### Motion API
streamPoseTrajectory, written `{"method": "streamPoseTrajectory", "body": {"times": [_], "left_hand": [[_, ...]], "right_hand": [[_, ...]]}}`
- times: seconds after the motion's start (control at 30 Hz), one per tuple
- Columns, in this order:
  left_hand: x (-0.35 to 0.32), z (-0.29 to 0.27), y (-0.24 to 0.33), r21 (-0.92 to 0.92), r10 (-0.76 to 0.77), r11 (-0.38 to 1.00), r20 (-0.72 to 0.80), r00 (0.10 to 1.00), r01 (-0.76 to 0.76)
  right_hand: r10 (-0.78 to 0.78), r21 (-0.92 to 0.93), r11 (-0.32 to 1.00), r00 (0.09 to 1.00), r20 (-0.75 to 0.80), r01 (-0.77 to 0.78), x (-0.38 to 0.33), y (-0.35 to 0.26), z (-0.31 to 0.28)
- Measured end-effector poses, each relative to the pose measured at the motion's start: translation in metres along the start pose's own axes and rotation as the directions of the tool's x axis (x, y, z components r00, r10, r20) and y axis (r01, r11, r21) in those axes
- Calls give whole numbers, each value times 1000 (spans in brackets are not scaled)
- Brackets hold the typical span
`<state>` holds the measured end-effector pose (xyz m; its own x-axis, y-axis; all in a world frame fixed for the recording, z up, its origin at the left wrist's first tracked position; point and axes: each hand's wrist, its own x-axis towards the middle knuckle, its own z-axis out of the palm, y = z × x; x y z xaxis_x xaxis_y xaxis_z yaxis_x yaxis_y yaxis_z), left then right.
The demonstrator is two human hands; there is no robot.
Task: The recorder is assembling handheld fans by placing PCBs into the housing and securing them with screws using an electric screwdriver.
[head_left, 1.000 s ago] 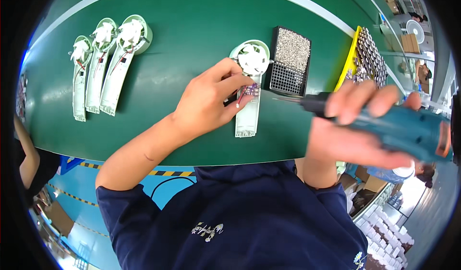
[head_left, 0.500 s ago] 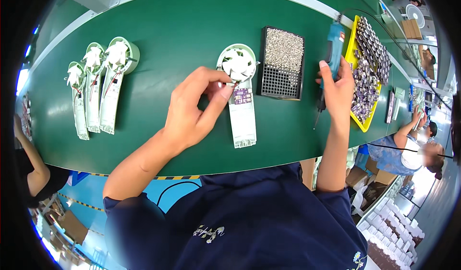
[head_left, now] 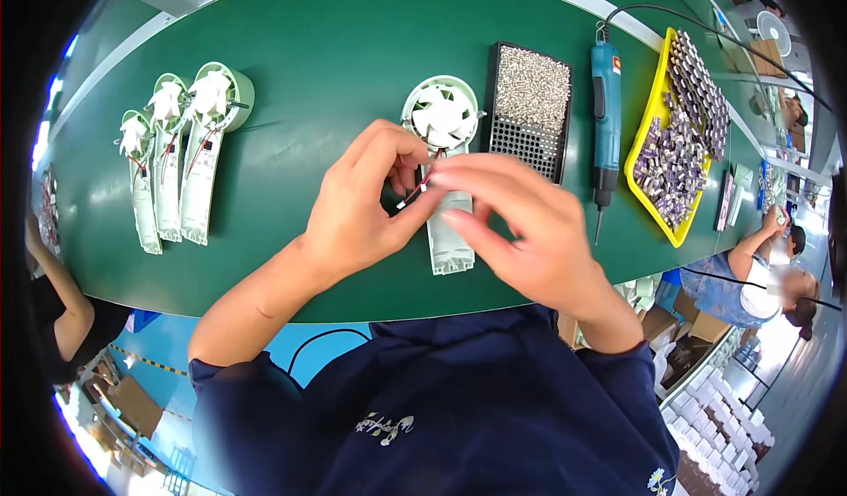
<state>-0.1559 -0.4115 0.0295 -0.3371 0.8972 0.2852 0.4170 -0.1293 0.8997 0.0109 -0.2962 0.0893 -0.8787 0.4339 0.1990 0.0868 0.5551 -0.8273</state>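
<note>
A small handheld fan half-shell with a white impeller [head_left: 441,117] lies in front of me, its pale green handle [head_left: 452,247] pointing toward me. My left hand [head_left: 353,209] pinches thin red and black wires [head_left: 413,198] just below the impeller, and a small white plug shows at their loose end. My right hand [head_left: 543,231] reaches over the handle, fingertips meeting the left fingertips at the wires, thumb apart from the index finger. The circuit board on the handle is hidden by my fingers. An electric screwdriver [head_left: 607,99] lies on the table, out of my hands.
Right of the fan stands a black tray of screws [head_left: 532,90]. Past the screwdriver, a yellow tray [head_left: 637,156] holds many small purple boards. Several similar fan shells [head_left: 205,156] lie at the left. The green table [head_left: 326,64] has a pale rear edge; other people sit at both sides.
My right hand has let go of the electric screwdriver, now lying on the table, and moved left to the fan. The left hand stays at the wires, and the plug end now shows.
</note>
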Motion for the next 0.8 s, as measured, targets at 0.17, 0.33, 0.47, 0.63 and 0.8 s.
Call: {"method": "streamPoseTrajectory", "body": {"times": [0.17, 0.33, 0.47, 0.63, 0.8], "left_hand": [[-3, -3, 1, -11, -16, 1000, 3, 1000, 16], [-1, -1, 1, -37, -48, 998, 20, 999, 48], [-2, -2, 3, -69, -80, 994, 33, 996, 82], [-1, 0, 0, -17, -55, 998, 3, 998, 55], [0, 0, 0, -20, -31, 999, 0, 1000, 31]], "right_hand": [[-103, -39, 993, 990, 100, 108, 16, 22, 8], [-168, -36, 984, 976, 136, 174, 19, 27, 4], [-286, 15, 957, 942, 173, 288, 21, 36, -1], [-9, 85, 996, 998, 67, 3, 22, 29, -6], [313, 217, 925, 949, 29, -312, 14, 23, -5]]}}
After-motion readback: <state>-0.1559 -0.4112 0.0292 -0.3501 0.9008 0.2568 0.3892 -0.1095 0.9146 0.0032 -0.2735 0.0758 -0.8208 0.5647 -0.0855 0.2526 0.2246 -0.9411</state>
